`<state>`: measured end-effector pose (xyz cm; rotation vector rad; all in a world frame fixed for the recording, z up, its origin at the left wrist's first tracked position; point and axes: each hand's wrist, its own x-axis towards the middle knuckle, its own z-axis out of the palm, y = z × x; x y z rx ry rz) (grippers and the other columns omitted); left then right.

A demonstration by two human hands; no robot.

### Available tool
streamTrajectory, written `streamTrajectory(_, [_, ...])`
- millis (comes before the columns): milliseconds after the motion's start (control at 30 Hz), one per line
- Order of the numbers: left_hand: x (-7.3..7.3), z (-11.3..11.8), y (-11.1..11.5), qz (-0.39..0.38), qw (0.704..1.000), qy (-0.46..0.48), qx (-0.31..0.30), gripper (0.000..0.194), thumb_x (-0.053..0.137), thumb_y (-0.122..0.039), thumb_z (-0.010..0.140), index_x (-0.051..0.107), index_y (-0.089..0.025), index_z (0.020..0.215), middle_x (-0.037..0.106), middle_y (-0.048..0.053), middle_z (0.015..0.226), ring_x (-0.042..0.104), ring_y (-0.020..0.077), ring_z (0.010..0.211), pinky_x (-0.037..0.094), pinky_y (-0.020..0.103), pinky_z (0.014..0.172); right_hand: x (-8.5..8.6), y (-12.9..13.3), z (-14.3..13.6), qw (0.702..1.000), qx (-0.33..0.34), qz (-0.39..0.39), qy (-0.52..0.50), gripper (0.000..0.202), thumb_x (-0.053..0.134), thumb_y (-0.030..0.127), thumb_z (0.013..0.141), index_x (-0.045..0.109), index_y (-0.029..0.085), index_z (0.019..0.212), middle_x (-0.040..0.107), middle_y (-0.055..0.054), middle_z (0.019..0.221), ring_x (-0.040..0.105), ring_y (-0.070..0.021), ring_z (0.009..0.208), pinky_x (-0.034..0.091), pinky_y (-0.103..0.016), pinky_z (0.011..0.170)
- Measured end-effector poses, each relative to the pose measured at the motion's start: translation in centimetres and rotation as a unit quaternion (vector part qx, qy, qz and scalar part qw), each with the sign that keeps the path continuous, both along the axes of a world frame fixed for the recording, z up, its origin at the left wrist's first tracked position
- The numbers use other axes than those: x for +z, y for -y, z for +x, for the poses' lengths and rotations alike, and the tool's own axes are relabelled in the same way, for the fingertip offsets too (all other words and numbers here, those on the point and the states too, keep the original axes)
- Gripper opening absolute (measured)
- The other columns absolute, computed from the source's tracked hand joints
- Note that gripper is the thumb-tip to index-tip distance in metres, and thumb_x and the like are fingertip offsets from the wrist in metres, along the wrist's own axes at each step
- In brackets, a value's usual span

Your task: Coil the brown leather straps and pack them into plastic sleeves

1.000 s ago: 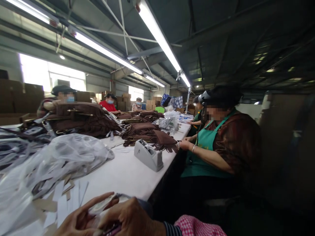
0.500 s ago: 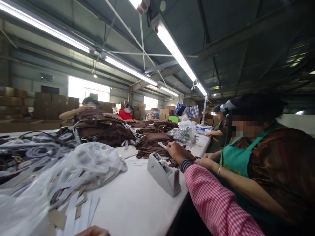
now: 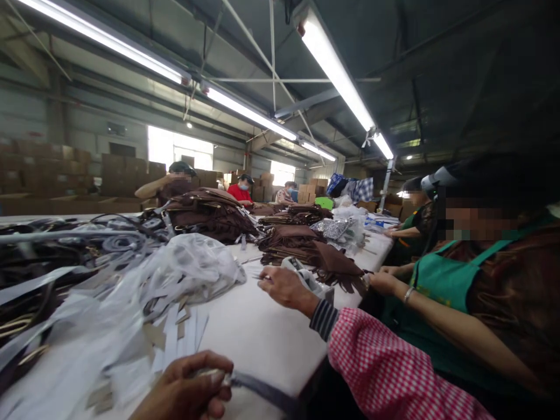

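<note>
We work at a long white table. At ten o'clock lies a heap of clear plastic bags; at twelve, stacks of brown fringed fabric. A co-worker in a green apron sits at two o'clock. Our right hand reaches out at twelve, fingers curled on the grey tape dispenser. Our left hand, at six o'clock, is clenched around a grey strap at the table's near edge.
</note>
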<state>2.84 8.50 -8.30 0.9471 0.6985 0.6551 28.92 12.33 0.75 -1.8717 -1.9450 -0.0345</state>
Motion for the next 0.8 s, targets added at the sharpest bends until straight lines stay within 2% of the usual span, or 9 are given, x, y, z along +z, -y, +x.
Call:
streamTrajectory(100, [2.6,-0.4,1.4,0.055,0.998,-0.018,-0.009,0.045,0.096,-0.038,0.061,0.075,-0.011,0.089,0.075,0.009,0.071,0.066,0.0137,0.054,0.048,0.018,0.046,-3.9,0.0,-4.5,0.995,0.072,-0.07,-0.018,0.026,0.065,0.029,0.087,0.075,0.02,0.109,0.076,-0.008,0.099,0.069,-0.0237,0.092,0.048,-0.031,0.081])
streamTrajectory(200, [4.1,-1.2,2.2,0.077,0.996,-0.034,-0.018,0.04,0.091,-0.034,0.068,0.075,-0.009,0.094,0.077,0.011,0.076,0.068,0.0139,0.058,0.051,0.019,0.05,-5.5,0.7,-6.5,0.989,0.107,-0.084,-0.056,0.028,0.068,0.026,0.088,0.073,0.017,0.114,0.074,-0.01,0.109,0.066,-0.0243,0.1,0.047,-0.034,0.089])
streamTrajectory(333, [4.8,-2.1,2.7,0.078,0.996,-0.039,-0.03,0.038,0.088,-0.032,0.071,0.075,-0.009,0.097,0.077,0.013,0.079,0.07,0.0155,0.063,0.053,0.02,0.053,-4.1,5.3,-5.9,0.976,0.167,-0.036,-0.134,0.027,0.055,0.033,0.101,0.07,0.017,0.117,0.068,-0.01,0.122,0.059,-0.021,0.116,0.04,-0.035,0.105])
streamTrajectory(400, [5.0,-2.1,2.9,0.09,0.995,-0.032,-0.033,0.038,0.087,-0.033,0.072,0.075,-0.009,0.098,0.077,0.013,0.081,0.07,0.016,0.065,0.053,0.02,0.055,-3.5,8.9,-5.4,0.942,0.244,-0.066,-0.222,0.027,0.055,0.036,0.102,0.069,0.018,0.117,0.07,-0.007,0.118,0.062,-0.0192,0.108,0.045,-0.031,0.097])
streamTrajectory(467, [5.4,-2.0,3.3,0.103,0.994,-0.022,-0.039,0.041,0.086,-0.034,0.074,0.073,-0.009,0.103,0.077,0.013,0.083,0.071,0.0166,0.068,0.053,0.021,0.057,-3.6,12.6,-5.1,0.917,0.274,-0.112,-0.268,0.026,0.063,0.038,0.097,0.069,0.018,0.113,0.071,-0.003,0.104,0.064,-0.0175,0.092,0.048,-0.027,0.081])
streamTrajectory(533, [5.7,-1.8,4.0,0.111,0.992,-0.02,-0.05,0.05,0.085,-0.036,0.076,0.069,-0.012,0.117,0.077,0.011,0.085,0.071,0.0174,0.068,0.054,0.022,0.057,-4.0,15.4,-4.9,0.937,0.235,-0.106,-0.234,0.022,0.065,0.035,0.097,0.067,0.018,0.108,0.069,-0.001,0.093,0.062,-0.0163,0.083,0.046,-0.026,0.075])
streamTrajectory(600, [5.9,-1.7,5.1,0.111,0.99,-0.037,-0.076,0.056,0.082,-0.036,0.078,0.064,-0.015,0.127,0.077,0.01,0.087,0.071,0.0178,0.065,0.053,0.023,0.054,-4.0,17.3,-4.7,0.965,0.193,-0.059,-0.168,0.018,0.056,0.03,0.102,0.066,0.018,0.109,0.068,-0.002,0.094,0.062,-0.0166,0.086,0.045,-0.027,0.08])
streamTrajectory(700, [6.2,-1.5,6.9,0.109,0.979,-0.062,-0.16,0.038,0.08,-0.033,0.081,0.069,-0.012,0.111,0.077,0.013,0.093,0.072,0.0166,0.066,0.051,0.02,0.053,-3.0,18.6,-3.8,0.981,0.186,0.005,-0.056,0.022,0.047,0.021,0.105,0.066,0.018,0.116,0.066,-0.005,0.101,0.062,-0.0178,0.09,0.045,-0.029,0.083])
streamTrajectory(800, [6.5,-0.8,8.6,0.091,0.969,-0.039,-0.225,0.029,0.074,-0.038,0.088,0.073,-0.01,0.094,0.077,0.014,0.091,0.071,0.0153,0.067,0.051,0.018,0.054,-1.5,19.2,-2.5,0.972,0.22,0.069,0.054,0.026,0.045,0.016,0.104,0.065,0.016,0.122,0.062,-0.006,0.094,0.058,-0.0187,0.085,0.045,-0.028,0.076])
